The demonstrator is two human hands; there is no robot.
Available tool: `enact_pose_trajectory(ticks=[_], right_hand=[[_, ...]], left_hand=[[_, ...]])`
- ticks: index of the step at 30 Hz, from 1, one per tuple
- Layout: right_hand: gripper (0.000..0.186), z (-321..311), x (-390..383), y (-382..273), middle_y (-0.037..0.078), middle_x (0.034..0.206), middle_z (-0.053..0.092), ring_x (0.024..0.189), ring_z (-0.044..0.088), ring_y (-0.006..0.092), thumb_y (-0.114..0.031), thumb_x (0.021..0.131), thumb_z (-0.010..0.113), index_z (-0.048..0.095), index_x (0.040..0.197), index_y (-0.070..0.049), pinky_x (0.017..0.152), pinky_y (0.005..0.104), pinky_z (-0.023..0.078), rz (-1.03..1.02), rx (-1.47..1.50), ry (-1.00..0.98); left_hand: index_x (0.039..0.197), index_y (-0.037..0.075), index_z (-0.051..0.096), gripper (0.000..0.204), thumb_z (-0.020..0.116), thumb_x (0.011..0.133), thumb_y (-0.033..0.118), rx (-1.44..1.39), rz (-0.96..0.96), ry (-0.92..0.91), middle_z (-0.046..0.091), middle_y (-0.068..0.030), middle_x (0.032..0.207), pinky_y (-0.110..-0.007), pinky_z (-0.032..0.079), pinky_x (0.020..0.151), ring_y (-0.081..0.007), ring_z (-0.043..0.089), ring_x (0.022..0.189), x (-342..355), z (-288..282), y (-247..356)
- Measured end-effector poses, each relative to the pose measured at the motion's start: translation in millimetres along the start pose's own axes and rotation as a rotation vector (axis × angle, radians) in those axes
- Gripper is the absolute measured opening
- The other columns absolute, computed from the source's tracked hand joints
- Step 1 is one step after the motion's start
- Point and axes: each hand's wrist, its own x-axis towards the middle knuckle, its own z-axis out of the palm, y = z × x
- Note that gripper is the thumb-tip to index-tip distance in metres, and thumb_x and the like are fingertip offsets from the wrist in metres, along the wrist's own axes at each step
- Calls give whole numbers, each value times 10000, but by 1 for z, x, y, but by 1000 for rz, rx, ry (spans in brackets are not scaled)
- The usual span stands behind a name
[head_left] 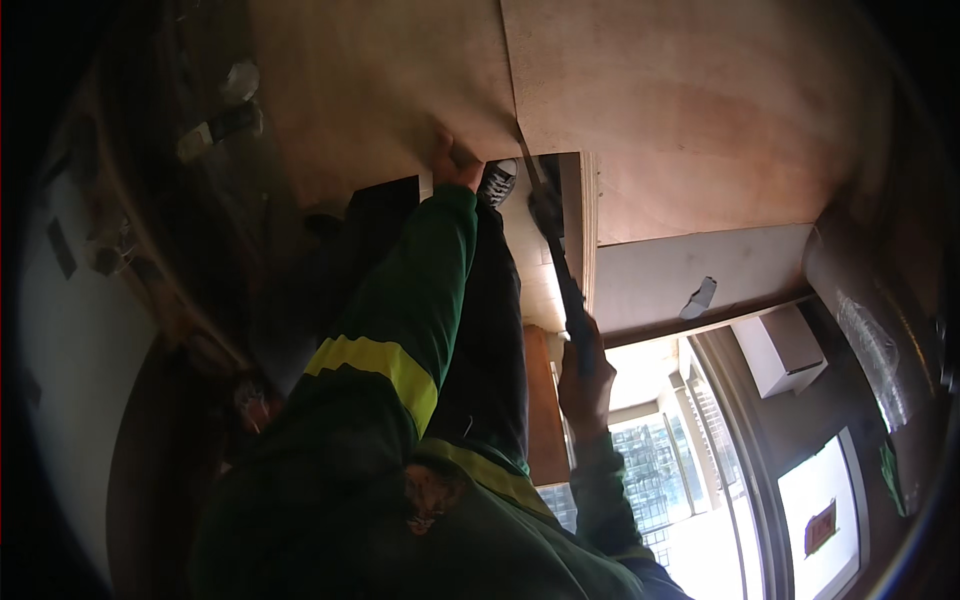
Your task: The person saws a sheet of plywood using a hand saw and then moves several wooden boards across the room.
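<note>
A large plywood board (pixel 690 110) spans the upper part of the head view, with a thin dark slit running down it to its near edge. My left hand (pixel 457 165) grips that edge just left of the slit, its fingers partly blurred and shadowed. In my right hand (pixel 585 380), at the lower right, the fingers are wrapped round the handle of a long dark hand saw (pixel 548 215). Seen nearly edge-on, the saw slants up and left, and its thin tip end meets the board at the slit.
Below the boards a black-and-white shoe (pixel 497 183) shows on the floor. A grey scrap (pixel 699 298) lies on a pale panel to the right. Farther right are a white box (pixel 780 350), a plastic-wrapped roll (pixel 870 320) and a bright window (pixel 650 470). Dim clutter lines the left.
</note>
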Motion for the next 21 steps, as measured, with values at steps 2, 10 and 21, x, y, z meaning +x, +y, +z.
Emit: enact_pose_trajectory(ticks=[2,10,21], right_hand=[[437,59,82,29,275,968,709,896,722,422,-147,1001,587,513,1420,-50,704,454,584,34,69,27],[449,36,46,8,300,1064,705,974,711,442,-114,986,598,514,1419,-28,782,467,601,47,83,11],[384,94,168,38,256,795,687,753,708,449,-139,999,571,547,1376,-73,608,493,548,-53,78,141]], left_hand=[[1417,121,537,604,791,887,260,-16,-10,-34,580,-87,1414,-556,415,1132,-323,513,1328,7,-3,4],[1401,110,550,517,719,947,292,-10,-66,-36,578,-100,1408,-550,408,1141,-312,509,1335,20,-13,16],[1380,115,568,466,696,967,288,34,-37,10,588,-100,1399,-551,424,1125,-303,529,1316,7,12,-21]])
